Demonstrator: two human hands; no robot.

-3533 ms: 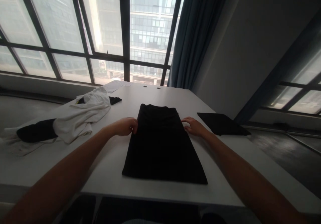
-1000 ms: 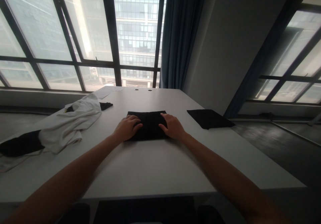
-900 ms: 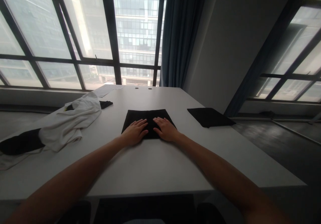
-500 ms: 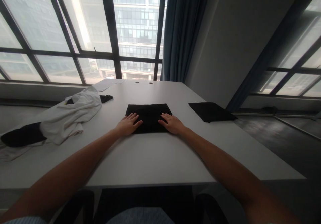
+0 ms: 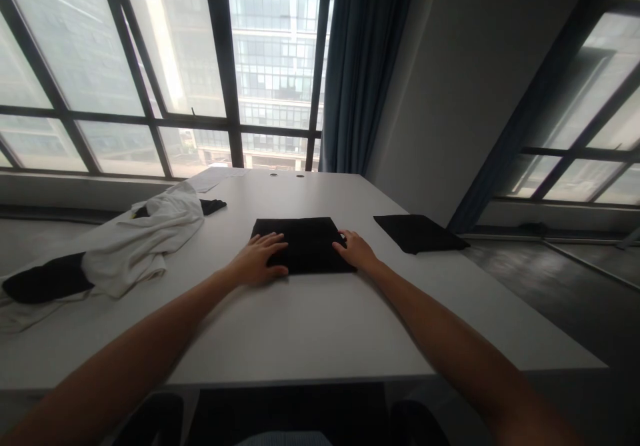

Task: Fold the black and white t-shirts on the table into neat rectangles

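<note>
A flat black folded cloth (image 5: pixel 307 246) lies on the white table (image 5: pixel 300 326) in front of me. My left hand (image 5: pixel 260 258) rests on its left edge, fingers spread and pointing right over the fabric. At the right edge is my right hand (image 5: pixel 356 249), its fingers apart and bent, the thumb touching the cloth. Neither hand grips anything visible. To the right, a second black folded cloth (image 5: pixel 417 233) lies flat, touched by neither hand.
A crumpled white garment (image 5: pixel 145 239) with black parts is spread along the table's left side. Papers (image 5: pixel 213 178) lie at the far left end. Beyond the table are windows and a blue curtain (image 5: pixel 367 66). A chair armrest (image 5: pixel 153 419) shows below the near edge.
My right hand has shifted slightly right, from lying on the cloth to its right edge. My left hand has turned inward, its fingers now pointing more to the right. The view has tilted a little.
</note>
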